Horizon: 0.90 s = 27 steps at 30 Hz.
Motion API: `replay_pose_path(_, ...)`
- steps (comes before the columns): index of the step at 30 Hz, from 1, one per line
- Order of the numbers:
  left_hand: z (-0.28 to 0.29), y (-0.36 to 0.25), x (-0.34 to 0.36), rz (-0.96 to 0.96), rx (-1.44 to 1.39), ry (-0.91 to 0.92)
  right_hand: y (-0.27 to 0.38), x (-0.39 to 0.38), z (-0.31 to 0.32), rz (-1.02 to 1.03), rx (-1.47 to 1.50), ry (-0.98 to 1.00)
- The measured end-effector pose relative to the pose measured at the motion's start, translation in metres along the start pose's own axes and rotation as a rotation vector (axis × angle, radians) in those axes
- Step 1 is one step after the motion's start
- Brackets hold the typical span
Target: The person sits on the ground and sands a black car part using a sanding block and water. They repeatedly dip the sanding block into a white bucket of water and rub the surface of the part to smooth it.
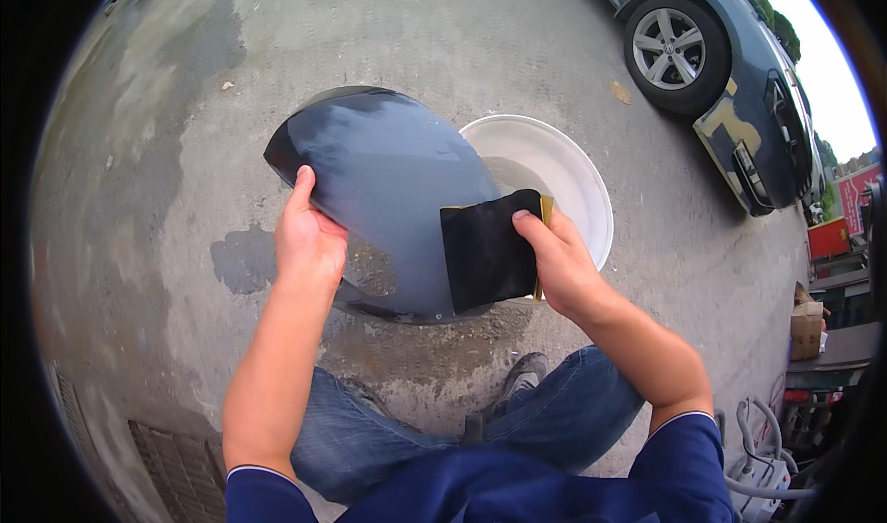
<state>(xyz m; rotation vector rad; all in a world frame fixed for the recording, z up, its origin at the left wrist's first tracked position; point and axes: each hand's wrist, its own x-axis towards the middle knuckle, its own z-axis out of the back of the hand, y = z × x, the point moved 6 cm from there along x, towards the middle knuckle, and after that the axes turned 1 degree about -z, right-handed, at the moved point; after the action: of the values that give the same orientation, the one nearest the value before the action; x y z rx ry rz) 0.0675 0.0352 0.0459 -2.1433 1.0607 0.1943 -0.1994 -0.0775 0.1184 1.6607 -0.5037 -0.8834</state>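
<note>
A curved, glossy grey car body panel [397,158], dark at its left end, is tilted in front of me over the ground. My left hand [309,232] grips its near left edge, thumb on top and fingers partly hidden beneath. In my right hand [559,255] is a black sheet of sandpaper [490,255] with yellowish layers along its right side. The thumb presses on its face, and the sheet overlaps the right end of the panel. Behind that end stands a round white bucket [577,176], which seems to hold some water; the panel and sheet hide part of it.
Concrete ground [203,144] with wet patches surrounds me. At the upper right a grey car shows its wheel [677,54] and a bumper with tan patches [735,135]. A cardboard box [807,329] and grey hoses [767,440] lie along the right. A floor grate [171,468] is at lower left.
</note>
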Motion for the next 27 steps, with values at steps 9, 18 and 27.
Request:
replay_pose_path(9, -0.025, 0.048, -0.086, 0.409, 0.546, 0.354, 0.071, 0.033, 0.069, 0.137, -0.238, -0.275)
replay_pose_path(18, -0.037, 0.016, -0.031, -0.654, 1.263, 0.433, 0.116, 0.033, 0.123, 0.293, -0.848, -0.238)
replay_pose_path(27, 0.0, 0.081, -0.019, 0.112, 1.427, 0.651, 0.061, 0.076, 0.11, 0.048, -0.766, 0.136)
